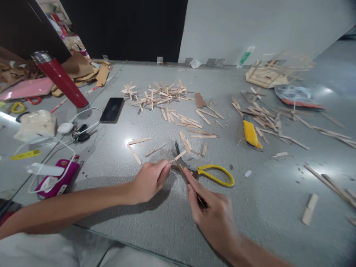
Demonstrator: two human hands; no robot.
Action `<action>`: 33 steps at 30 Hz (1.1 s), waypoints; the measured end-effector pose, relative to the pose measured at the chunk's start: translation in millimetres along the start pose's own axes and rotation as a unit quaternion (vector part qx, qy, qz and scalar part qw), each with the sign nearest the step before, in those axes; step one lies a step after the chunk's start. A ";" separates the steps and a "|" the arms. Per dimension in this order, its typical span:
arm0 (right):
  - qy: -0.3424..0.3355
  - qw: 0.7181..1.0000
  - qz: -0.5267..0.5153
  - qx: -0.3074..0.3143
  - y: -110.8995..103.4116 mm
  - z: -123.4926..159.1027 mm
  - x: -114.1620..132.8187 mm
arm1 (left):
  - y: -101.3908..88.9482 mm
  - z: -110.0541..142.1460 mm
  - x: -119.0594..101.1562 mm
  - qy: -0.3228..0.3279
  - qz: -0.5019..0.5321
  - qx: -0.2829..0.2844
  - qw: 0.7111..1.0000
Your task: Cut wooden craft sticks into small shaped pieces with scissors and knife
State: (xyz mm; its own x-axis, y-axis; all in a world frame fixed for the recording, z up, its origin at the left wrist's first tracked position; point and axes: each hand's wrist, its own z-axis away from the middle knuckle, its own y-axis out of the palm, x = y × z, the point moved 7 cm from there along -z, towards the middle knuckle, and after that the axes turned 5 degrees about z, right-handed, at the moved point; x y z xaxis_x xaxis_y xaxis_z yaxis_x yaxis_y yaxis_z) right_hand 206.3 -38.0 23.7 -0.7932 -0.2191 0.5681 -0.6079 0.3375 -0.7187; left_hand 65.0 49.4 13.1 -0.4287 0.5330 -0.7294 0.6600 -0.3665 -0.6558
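Observation:
My left hand (pixel 151 181) is closed, pinching a wooden craft stick (pixel 178 156) between thumb and fingers. In my right hand (pixel 210 211) is a slim dark tool (pixel 182 171) with a gold-brown front part; its exact kind is unclear. The tool's tip is close to the craft stick, though I cannot tell whether they touch. Under and beside both hands lie scissors with yellow handles (pixel 232 180), their blades partly hidden. A dark pen-like object (pixel 177 147) lies just beyond the stick. Several loose craft sticks (pixel 135 154) rest ahead of my left hand.
Farther back spreads a pile of craft sticks (pixel 158 95). A phone (pixel 112 110), a red bottle (pixel 62 79) and a purple power bank (pixel 59 178) with a white cable are on the left. To the right are a yellow packet (pixel 251 134), more sticks and a stick-built frame (pixel 267 79).

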 end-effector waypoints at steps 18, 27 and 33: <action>-0.020 0.999 0.017 0.028 1.6 0.8 3.5 | 5.5 8.5 -4.8 0.076 -0.131 -0.013 0.988; 0.157 0.964 -0.181 0.117 11.8 -13.7 -16.3 | 10.2 4.4 3.6 0.019 -0.150 0.017 0.988; 0.220 0.932 -0.249 0.146 13.2 -16.2 -16.0 | 11.1 3.5 6.3 -0.011 -0.141 0.019 0.990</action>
State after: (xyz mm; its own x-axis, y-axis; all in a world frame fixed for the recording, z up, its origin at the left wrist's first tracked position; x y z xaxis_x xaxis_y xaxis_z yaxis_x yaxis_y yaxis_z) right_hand 211.6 -15.2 11.6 -0.3584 0.1362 0.9236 -0.9313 0.0163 -0.3638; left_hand 67.5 46.0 0.6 -0.6060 0.6021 -0.5198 0.4891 -0.2333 -0.8405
